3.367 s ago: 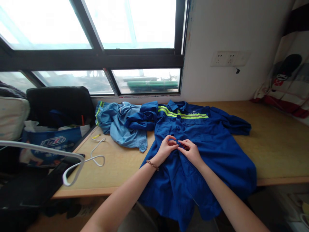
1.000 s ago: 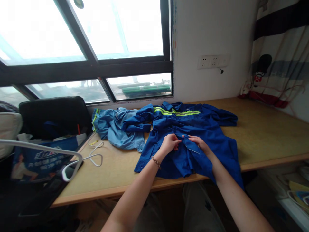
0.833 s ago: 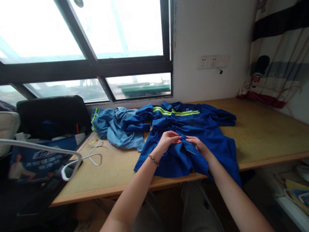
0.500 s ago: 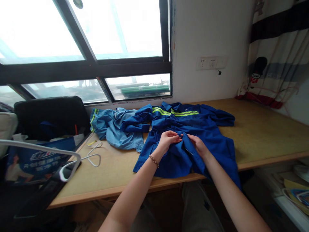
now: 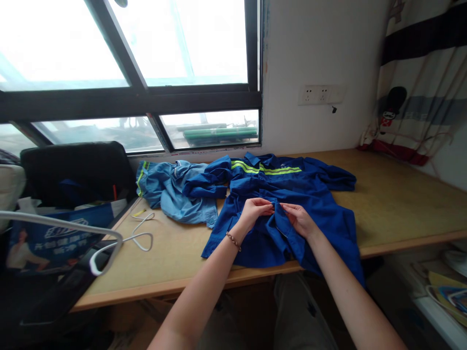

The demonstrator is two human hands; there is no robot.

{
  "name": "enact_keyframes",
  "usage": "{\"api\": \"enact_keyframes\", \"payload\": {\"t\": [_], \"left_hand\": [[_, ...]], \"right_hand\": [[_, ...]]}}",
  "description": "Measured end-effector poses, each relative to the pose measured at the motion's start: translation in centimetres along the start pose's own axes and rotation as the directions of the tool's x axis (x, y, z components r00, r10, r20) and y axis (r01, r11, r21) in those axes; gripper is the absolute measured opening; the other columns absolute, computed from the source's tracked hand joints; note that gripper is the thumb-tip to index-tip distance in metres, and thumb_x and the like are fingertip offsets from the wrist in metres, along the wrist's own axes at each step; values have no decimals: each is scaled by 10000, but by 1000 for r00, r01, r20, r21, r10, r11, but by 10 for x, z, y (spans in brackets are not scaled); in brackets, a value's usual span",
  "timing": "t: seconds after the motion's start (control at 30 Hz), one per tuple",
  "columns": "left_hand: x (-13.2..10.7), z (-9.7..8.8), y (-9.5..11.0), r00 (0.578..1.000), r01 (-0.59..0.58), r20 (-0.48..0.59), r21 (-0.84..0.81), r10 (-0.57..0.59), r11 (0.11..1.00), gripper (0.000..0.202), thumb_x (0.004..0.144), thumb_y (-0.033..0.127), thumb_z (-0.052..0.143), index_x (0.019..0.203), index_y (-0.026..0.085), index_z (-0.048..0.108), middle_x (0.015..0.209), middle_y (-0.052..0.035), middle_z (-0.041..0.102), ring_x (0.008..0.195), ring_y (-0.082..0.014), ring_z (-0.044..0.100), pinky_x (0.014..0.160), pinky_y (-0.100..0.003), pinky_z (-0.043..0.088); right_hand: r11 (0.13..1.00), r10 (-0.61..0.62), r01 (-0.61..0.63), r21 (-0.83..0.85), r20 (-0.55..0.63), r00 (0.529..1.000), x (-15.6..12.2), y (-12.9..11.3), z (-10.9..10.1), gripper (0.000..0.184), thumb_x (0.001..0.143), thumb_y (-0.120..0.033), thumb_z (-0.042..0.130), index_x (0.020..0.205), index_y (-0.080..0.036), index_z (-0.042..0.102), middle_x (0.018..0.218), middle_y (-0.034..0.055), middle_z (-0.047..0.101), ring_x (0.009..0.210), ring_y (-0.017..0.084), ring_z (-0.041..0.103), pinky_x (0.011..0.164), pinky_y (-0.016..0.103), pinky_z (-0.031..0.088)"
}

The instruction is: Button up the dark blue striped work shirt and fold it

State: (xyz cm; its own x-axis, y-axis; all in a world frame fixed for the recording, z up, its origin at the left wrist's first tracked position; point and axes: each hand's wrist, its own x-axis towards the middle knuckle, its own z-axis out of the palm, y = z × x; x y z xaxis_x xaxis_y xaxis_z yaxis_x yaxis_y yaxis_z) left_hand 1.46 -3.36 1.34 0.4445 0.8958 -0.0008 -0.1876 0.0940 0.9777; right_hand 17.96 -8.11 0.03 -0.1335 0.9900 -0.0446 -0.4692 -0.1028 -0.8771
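Note:
A dark blue work jacket (image 5: 314, 209) with yellow-green reflective stripes across its chest lies spread on the table, collar toward the wall, its lower edge hanging over the front. My left hand (image 5: 256, 212) pinches the jacket's front edge, thumb and fingertips together. Close beside it, my right hand (image 5: 297, 218) grips the other side of the same front opening, a raised fold of cloth between the two. Whether a button or fastener is under my fingertips cannot be made out. To the left, a light blue garment (image 5: 182, 194) lies crumpled, partly under the jacket's sleeve.
The wooden table (image 5: 397, 204) stands below a window and a wall socket (image 5: 321, 95). A white cable (image 5: 140, 238) loops over its left side, near a black chair-like back (image 5: 76, 165) and a blue printed bag (image 5: 58, 238). A curtain (image 5: 419, 97) hangs at right.
My right hand has shifted slightly, its fingers now closer to the left fingertips at the jacket's front. The fold of cloth between them has turned a little. The view has moved slightly.

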Motion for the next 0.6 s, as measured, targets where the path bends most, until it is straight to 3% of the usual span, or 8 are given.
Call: {"api": "enact_keyframes", "payload": {"t": [0.23,0.4,0.6], "left_hand": [[3,0,-9,999,-9,53,92,4,996,248,575,274,705,741,94,671,635,-58,661,604,-162,622,625,-283,510],[5,6,-22,1000,1,9,134,-3,991,89,560,149,674,636,106,655,545,-16,631,527,-141,598,569,-256,495],[2,7,-14,999,17,-42,-6,-18,1000,187,597,239,684,717,105,634,604,-44,647,561,-151,611,592,-276,501]], "right_hand": [[989,-52,26,-145,-183,982,7,12,-4,243,533,-277,754,746,-186,682,659,14,676,569,152,612,552,247,482],[930,-156,110,-350,-108,982,7,17,-4,232,553,-318,733,725,-171,679,621,29,664,568,173,607,531,258,468],[846,-312,203,-493,-148,939,7,16,-3,230,597,-347,700,752,-179,680,696,38,677,629,179,612,585,265,471]]}}
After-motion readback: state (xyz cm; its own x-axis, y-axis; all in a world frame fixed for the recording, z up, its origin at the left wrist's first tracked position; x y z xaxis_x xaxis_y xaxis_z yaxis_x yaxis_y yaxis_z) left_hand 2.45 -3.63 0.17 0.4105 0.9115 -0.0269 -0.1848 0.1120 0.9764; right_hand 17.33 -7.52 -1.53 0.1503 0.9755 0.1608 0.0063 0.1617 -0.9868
